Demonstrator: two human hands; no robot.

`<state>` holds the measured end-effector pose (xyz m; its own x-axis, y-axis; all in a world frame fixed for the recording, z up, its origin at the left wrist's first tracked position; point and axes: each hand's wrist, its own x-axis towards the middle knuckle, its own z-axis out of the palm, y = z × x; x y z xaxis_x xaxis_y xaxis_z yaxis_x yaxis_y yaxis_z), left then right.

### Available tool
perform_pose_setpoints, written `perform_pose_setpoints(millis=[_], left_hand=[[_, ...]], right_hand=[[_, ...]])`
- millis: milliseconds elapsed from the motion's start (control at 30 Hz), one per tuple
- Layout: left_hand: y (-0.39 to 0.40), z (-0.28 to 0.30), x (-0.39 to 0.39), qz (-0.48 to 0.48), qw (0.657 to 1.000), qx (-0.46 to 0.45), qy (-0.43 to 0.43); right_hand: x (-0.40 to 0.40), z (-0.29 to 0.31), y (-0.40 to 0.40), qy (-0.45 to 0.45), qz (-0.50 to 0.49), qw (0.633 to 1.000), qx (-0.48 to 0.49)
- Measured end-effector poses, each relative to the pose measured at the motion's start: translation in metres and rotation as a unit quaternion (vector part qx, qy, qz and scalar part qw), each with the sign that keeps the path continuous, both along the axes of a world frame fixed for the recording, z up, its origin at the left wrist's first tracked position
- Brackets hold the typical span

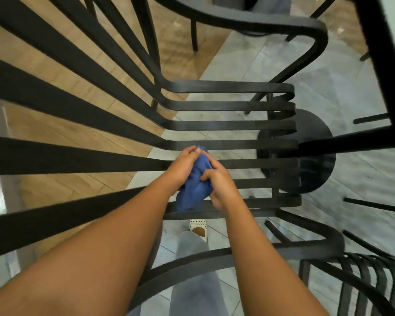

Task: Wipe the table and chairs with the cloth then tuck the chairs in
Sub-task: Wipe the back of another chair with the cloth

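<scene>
Head view, looking straight down over my arms: at the far left of the frame the wooden floor [62, 124] shows between the long black slats of the chair [226, 124] I am leaning over. Those slats fan from the upper left toward the centre, where they bend into the flat seat bars. My left hand [184, 165] sits at the centre of the frame, fingers curled and pinching the upper end of the blue cloth [195, 188]. The cloth is bunched between both hands, and its lower corner hangs down onto one of the nearer seat bars. Just to the right of it, my right hand [219, 183] is closed around the cloth's other side, thumb pressed into the fabric. Below the hands, through the bars, I see my grey trouser leg [192, 254] and a white dotted shoe [197, 226] on the pale tiled floor [324, 71]. Right of the seat a round black table base [315, 142] rests on the tiles. In the lower right corner the curved back of a second chair [363, 281] comes into the frame. A dark table edge [379, 53] runs down the upper right.
</scene>
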<state>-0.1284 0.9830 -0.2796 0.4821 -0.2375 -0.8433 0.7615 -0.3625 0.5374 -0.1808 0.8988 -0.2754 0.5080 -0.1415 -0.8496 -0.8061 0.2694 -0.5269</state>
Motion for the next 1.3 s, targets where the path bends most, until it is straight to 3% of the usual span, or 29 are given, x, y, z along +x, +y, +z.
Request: perform_pose_setpoints(millis=[67,133,200,267,333,467,567,600,667,767,833,900,1100,1233,1300], left_hand=[[0.014,-0.001,0.001,-0.020,0.999,0.018,-0.029],[0.026,0.003,0.003,-0.028,0.998,0.038,-0.037],[0.031,0.009,0.007,-0.040,0.997,0.055,-0.045],[0.030,0.016,0.012,-0.052,0.992,0.092,-0.065],[0.025,0.025,0.013,-0.061,0.991,0.097,-0.069],[0.010,0.055,0.020,-0.078,0.996,0.038,-0.017],[-0.002,0.075,0.037,-0.172,0.984,0.040,-0.018],[-0.005,0.079,0.042,-0.251,0.965,0.050,-0.057],[-0.003,0.086,0.043,-0.384,0.890,0.115,-0.218],[0.006,0.081,0.051,-0.479,0.768,0.179,-0.386],[0.012,0.076,0.065,-0.558,0.664,0.220,-0.446],[0.018,0.081,0.082,-0.592,0.603,0.245,-0.476],[0.025,0.106,0.132,-0.655,0.516,0.289,-0.470],[0.021,0.123,0.162,-0.711,0.492,0.306,-0.398],[0.019,0.133,0.175,-0.726,0.504,0.277,-0.378]], right_hand=[[0.001,0.010,0.006,-0.012,-0.106,0.993,0.048],[0.002,0.023,0.012,-0.030,-0.108,0.994,0.008],[0.004,0.036,0.018,-0.034,0.077,0.992,-0.096],[0.006,0.043,0.027,-0.007,0.286,0.941,-0.180],[0.008,0.050,0.038,0.027,0.343,0.906,-0.248],[0.009,0.043,0.047,-0.051,0.234,0.883,-0.403],[0.008,0.039,0.048,-0.101,0.110,0.892,-0.427],[0.010,0.038,0.048,-0.098,0.088,0.890,-0.435],[0.014,0.037,0.049,-0.055,0.095,0.877,-0.468],[0.022,0.040,0.049,-0.012,0.099,0.857,-0.506],[0.029,0.046,0.048,0.016,0.106,0.853,-0.510],[0.035,0.054,0.049,0.047,0.110,0.853,-0.507],[0.065,0.065,0.063,0.115,0.081,0.853,-0.503],[0.094,0.072,0.074,0.133,0.046,0.877,-0.460],[0.110,0.076,0.080,0.144,0.012,0.882,-0.448]])
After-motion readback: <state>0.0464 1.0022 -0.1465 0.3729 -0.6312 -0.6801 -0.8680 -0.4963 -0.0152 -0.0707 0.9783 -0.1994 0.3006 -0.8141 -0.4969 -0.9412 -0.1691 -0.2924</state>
